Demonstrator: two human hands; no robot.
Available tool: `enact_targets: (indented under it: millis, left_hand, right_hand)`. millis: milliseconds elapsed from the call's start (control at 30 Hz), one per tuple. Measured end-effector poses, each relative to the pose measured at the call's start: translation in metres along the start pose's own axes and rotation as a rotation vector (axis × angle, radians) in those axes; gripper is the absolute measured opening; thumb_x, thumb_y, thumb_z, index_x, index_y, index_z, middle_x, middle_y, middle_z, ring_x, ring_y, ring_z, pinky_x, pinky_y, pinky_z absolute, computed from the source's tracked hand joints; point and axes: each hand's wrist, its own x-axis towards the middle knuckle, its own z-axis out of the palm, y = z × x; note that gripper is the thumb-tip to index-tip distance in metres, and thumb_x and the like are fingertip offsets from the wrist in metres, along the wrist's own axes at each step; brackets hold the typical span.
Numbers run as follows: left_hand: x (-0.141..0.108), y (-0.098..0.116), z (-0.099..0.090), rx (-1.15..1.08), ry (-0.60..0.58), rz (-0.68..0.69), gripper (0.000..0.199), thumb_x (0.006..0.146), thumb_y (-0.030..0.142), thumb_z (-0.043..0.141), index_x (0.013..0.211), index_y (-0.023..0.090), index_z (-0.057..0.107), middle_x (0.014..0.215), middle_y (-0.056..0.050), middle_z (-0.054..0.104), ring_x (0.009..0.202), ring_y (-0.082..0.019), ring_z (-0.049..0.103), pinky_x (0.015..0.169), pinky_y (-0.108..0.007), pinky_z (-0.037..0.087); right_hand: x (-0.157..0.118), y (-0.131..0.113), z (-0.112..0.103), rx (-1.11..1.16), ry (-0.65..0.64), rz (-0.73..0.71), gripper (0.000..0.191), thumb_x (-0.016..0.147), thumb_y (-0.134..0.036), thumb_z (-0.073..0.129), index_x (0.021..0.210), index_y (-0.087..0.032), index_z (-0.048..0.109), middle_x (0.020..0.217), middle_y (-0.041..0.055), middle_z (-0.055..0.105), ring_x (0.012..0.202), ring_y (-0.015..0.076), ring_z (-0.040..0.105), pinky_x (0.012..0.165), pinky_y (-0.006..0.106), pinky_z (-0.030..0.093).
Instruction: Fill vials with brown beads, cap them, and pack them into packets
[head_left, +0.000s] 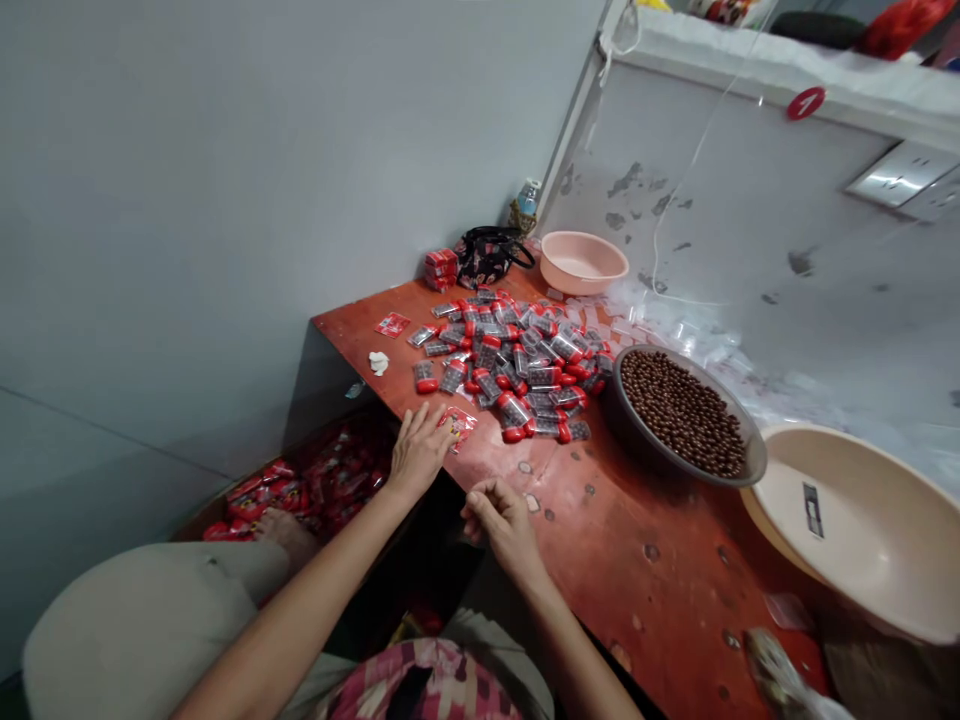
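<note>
Head view, left hand [420, 450], right hand [501, 520], one packet [458, 426]

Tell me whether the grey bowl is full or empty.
Nearly full: brown balls cover almost all the inside of the grey bowl, with only a band of its inner wall showing below the rim.

Rust-red table [660, 590], patchy with wear; clear tubes [514, 410] with red caps; brown balls [682, 412] in a grey bowl [759, 462]; peach basin [847, 510].
</note>
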Motion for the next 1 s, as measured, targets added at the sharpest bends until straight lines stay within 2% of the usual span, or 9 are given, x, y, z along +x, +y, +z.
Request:
enact_targets:
  millis: [133,300,367,500,600,667,733,900,1000]
  left_hand:
    - [-0.005,0.000,0.006,0.004,0.060,0.026,0.026,0.081,0.026,0.046,0.102,0.022,0.062,0.119,-0.007,0.056,0.120,-0.027,0.037,0.099,-0.051,0.024]
    - [-0.011,0.015,-0.004,-0.192,0.157,0.022,0.027,0.080,0.024,0.049,0.104,0.021,0.061,0.120,-0.007,0.054,0.121,-0.026,0.036,0.100,-0.050,0.023]
    - [-0.015,0.026,-0.014,-0.374,0.170,-0.021,0.027,0.077,0.024,0.053,0.103,0.024,0.062,0.121,-0.005,0.054,0.120,-0.026,0.037,0.101,-0.049,0.022]
    - [-0.026,0.043,-0.036,-0.874,0.138,-0.391,0.035,0.067,0.026,0.065,0.102,0.026,0.063,0.112,-0.004,0.061,0.108,-0.026,0.050,0.096,-0.038,0.035]
    - [-0.033,0.043,-0.044,-1.194,-0.046,-0.696,0.025,0.064,0.031,0.066,0.085,0.018,0.069,0.086,-0.007,0.069,0.084,-0.025,0.062,0.077,-0.034,0.048]
    - [-0.036,0.039,-0.045,-1.326,-0.181,-0.785,0.019,0.064,0.031,0.067,0.071,0.013,0.069,0.071,-0.008,0.068,0.072,-0.022,0.063,0.067,-0.031,0.051]
    - [-0.038,0.036,-0.043,-1.375,-0.232,-0.825,0.016,0.062,0.027,0.069,0.065,0.011,0.068,0.067,-0.009,0.067,0.066,-0.019,0.063,0.061,-0.027,0.052]
    - [-0.042,0.035,-0.038,-1.421,-0.171,-0.944,0.013,0.059,0.022,0.072,0.059,0.010,0.067,0.061,-0.008,0.066,0.056,-0.014,0.061,0.055,-0.022,0.051]
    - [-0.045,0.035,-0.036,-1.526,-0.109,-1.046,0.012,0.060,0.018,0.071,0.060,0.009,0.065,0.061,-0.008,0.066,0.054,-0.013,0.061,0.054,-0.021,0.052]
  right_hand:
    - [0.015,-0.007,-0.009,-0.094,0.040,-0.046,0.022,0.077,-0.038,0.053,0.074,-0.017,0.053,0.060,-0.0015,0.057,0.049,0.0093,0.053,0.043,0.018,0.041]
    - [0.050,-0.015,-0.010,-0.049,0.192,-0.192,0.028,0.071,-0.032,0.061,0.095,-0.020,0.054,0.091,0.0037,0.061,0.081,0.0146,0.057,0.067,0.025,0.047]
    - [0.061,-0.018,-0.009,0.048,0.163,-0.164,0.034,0.069,-0.029,0.063,0.100,-0.020,0.051,0.082,0.0013,0.061,0.072,0.0128,0.057,0.063,0.024,0.046]
    - [0.069,-0.022,-0.004,0.187,0.081,-0.106,0.031,0.068,-0.025,0.063,0.096,-0.019,0.050,0.053,-0.0081,0.050,0.044,0.0067,0.046,0.046,0.018,0.038]
    - [0.068,-0.024,-0.005,0.105,-0.060,-0.083,0.033,0.067,-0.025,0.065,0.095,-0.018,0.050,0.052,-0.0079,0.051,0.043,0.0069,0.046,0.046,0.018,0.038]
    - [0.068,-0.026,-0.008,-0.068,-0.131,-0.100,0.030,0.069,-0.030,0.063,0.094,-0.018,0.051,0.053,-0.0065,0.053,0.044,0.0085,0.047,0.047,0.020,0.039]
    - [0.069,-0.032,-0.014,-0.356,-0.083,-0.178,0.025,0.074,-0.035,0.057,0.092,-0.019,0.053,0.059,-0.0035,0.056,0.051,0.0114,0.052,0.051,0.023,0.041]
    - [0.083,-0.051,-0.037,-1.298,0.313,-0.271,0.026,0.076,-0.037,0.055,0.094,-0.018,0.054,0.095,0.0100,0.059,0.090,0.0232,0.052,0.073,0.032,0.040]
    - [0.095,-0.054,-0.048,-1.536,0.314,-0.201,0.024,0.077,-0.033,0.054,0.092,-0.015,0.054,0.091,0.0125,0.060,0.089,0.0250,0.052,0.072,0.033,0.040]
